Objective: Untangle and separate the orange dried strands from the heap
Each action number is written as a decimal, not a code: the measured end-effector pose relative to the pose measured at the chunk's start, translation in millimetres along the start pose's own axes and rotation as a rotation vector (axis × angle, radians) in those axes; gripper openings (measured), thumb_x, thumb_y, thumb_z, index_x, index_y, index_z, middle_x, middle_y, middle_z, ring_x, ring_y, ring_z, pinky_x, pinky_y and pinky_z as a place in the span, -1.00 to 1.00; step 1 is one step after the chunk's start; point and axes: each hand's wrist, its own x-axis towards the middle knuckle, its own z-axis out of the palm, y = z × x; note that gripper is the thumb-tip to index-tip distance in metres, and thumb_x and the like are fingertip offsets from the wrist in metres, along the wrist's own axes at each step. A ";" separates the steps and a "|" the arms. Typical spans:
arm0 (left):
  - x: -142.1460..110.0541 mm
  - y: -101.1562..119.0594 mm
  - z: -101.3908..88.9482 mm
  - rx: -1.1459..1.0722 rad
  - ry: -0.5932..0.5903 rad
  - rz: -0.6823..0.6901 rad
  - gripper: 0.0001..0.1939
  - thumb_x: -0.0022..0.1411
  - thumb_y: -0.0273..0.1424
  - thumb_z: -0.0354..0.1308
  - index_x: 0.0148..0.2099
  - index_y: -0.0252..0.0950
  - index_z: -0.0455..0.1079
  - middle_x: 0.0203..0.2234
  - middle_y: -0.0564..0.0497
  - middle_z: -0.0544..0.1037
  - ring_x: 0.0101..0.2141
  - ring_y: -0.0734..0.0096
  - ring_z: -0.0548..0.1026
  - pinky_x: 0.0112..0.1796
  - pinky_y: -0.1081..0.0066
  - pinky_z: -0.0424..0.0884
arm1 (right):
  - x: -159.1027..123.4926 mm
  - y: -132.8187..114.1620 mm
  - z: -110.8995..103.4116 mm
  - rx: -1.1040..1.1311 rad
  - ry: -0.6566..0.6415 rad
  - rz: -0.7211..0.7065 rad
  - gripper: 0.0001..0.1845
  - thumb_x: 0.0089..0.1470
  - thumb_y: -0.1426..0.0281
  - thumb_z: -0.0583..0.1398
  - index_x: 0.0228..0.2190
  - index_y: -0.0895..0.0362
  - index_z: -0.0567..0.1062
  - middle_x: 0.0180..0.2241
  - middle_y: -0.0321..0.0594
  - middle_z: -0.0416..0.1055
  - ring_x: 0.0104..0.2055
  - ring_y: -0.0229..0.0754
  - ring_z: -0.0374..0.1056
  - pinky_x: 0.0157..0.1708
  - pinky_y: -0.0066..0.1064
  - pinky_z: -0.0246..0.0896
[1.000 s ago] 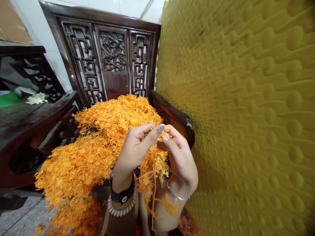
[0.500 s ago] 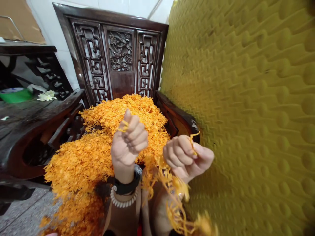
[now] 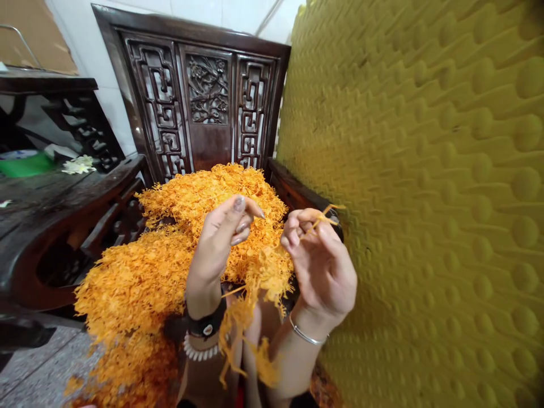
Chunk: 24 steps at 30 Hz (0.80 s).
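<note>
A large heap of orange stringy strands spreads over a dark carved wooden chair and spills down its front. My right hand is raised above the heap's right side, its fingertips shut on a thin orange strand. My left hand is in front of the heap, its fingers bunched towards the thumb. Whether it holds anything is hidden. A tangled hanging clump of strands dangles below, between my wrists, touching neither hand visibly.
A yellow-green embossed padded panel rises right beside my right hand. The chair's wooden armrest runs behind that hand. At left stand a dark wooden bench, white flowers, a green object and a speckled floor.
Both hands have turned from loose fists to raised fingertips. The strand once visible at my left hand no longer shows. My right hand has moved up with a strand, and the hanging clump has shifted left.
</note>
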 end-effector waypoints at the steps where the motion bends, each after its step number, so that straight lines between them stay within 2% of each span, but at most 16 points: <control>1: 0.9 -1.5 0.7 0.063 -0.053 -0.009 -0.71 0.24 -0.19 0.03 -0.36 -0.27 0.41 -0.65 0.13 0.16 -0.64 0.60 0.07 -0.65 0.53 -0.01 | -0.7 0.9 1.2 0.000 0.015 -0.022 -0.88 0.07 0.39 0.11 -0.39 0.10 0.45 -0.36 -0.25 0.26 -0.41 -0.36 0.15 -0.42 -0.51 0.18; 4: 4.5 -4.9 0.0 0.229 -0.310 -0.051 -0.72 0.20 -0.18 0.08 -0.38 -0.29 0.40 -0.55 0.09 0.33 -0.51 0.55 0.27 -0.45 0.51 0.21 | -1.2 2.5 3.4 0.004 0.042 -0.127 -0.87 0.07 0.48 0.09 -0.44 0.13 0.44 -0.40 -0.27 0.22 -0.41 -0.37 0.14 -0.43 -0.55 0.17; 6: 7.5 -7.2 -2.4 0.288 -0.458 -0.080 -0.74 0.12 -0.19 0.18 -0.38 -0.30 0.38 -0.51 0.09 0.36 -0.44 0.52 0.31 -0.36 0.49 0.24 | -0.3 2.2 3.5 0.033 0.046 -0.201 -0.83 0.09 0.50 0.06 -0.45 0.15 0.43 -0.41 -0.27 0.22 -0.44 -0.39 0.13 -0.44 -0.56 0.16; 10: 11.3 -11.7 -9.4 0.371 -0.544 -0.149 -0.61 -0.03 -0.24 0.32 -0.17 -0.25 0.36 -0.63 0.21 0.11 -0.58 0.58 0.12 -0.51 0.52 0.14 | 3.1 1.0 0.2 0.118 0.015 -0.310 -0.83 0.11 0.50 0.05 -0.44 0.16 0.43 -0.46 -0.29 0.22 -0.44 -0.39 0.16 -0.42 -0.56 0.18; 13: 10.4 -13.6 -13.0 0.489 -0.609 -0.137 -0.50 -0.01 -0.23 0.30 0.01 -0.18 0.35 -0.63 0.19 0.16 -0.56 0.53 0.19 -0.49 0.50 0.19 | 7.4 2.3 -5.2 0.203 -0.078 -0.367 -0.86 0.09 0.43 0.09 -0.47 0.11 0.42 -0.54 -0.32 0.20 -0.46 -0.36 0.20 -0.42 -0.54 0.23; 16: 7.8 -13.7 -11.7 0.558 -0.554 -0.082 -0.57 0.03 -0.21 0.26 -0.03 -0.20 0.41 -0.59 0.12 0.33 -0.49 0.45 0.33 -0.45 0.47 0.29 | 12.2 5.4 -11.3 0.293 -0.129 -0.391 -0.87 0.07 0.41 0.10 -0.48 0.07 0.43 -0.57 -0.36 0.24 -0.47 -0.37 0.25 -0.42 -0.55 0.28; 18: 6.5 -13.2 -7.6 0.529 -0.482 -0.030 -0.69 0.06 -0.22 0.24 -0.15 -0.24 0.46 -0.50 0.06 0.44 -0.43 0.43 0.40 -0.40 0.47 0.34 | 14.7 7.5 -13.5 0.276 -0.098 -0.379 -0.82 0.09 0.36 0.07 -0.46 0.04 0.45 -0.51 -0.35 0.33 -0.37 -0.36 0.35 -0.29 -0.52 0.34; 21: 6.1 -12.7 1.0 0.429 -0.361 0.040 -0.80 0.07 -0.29 0.24 -0.25 -0.27 0.47 -0.38 0.02 0.53 -0.34 0.43 0.46 -0.29 0.47 0.38 | 15.3 9.2 -12.9 0.105 0.000 -0.371 -0.66 0.14 0.18 -0.01 -0.33 0.04 0.50 -0.28 -0.26 0.46 -0.08 -0.22 0.38 0.03 -0.29 0.26; 24: 6.3 -13.3 7.9 0.434 -0.148 0.102 -0.77 0.03 -0.30 0.28 -0.24 -0.29 0.46 -0.38 0.02 0.54 -0.39 0.45 0.45 -0.34 0.47 0.39 | 10.9 6.8 -12.9 -0.147 0.090 -0.355 -0.62 0.16 0.17 -0.01 -0.17 0.07 0.47 -0.08 -0.20 0.43 0.06 -0.13 0.30 0.17 -0.15 0.08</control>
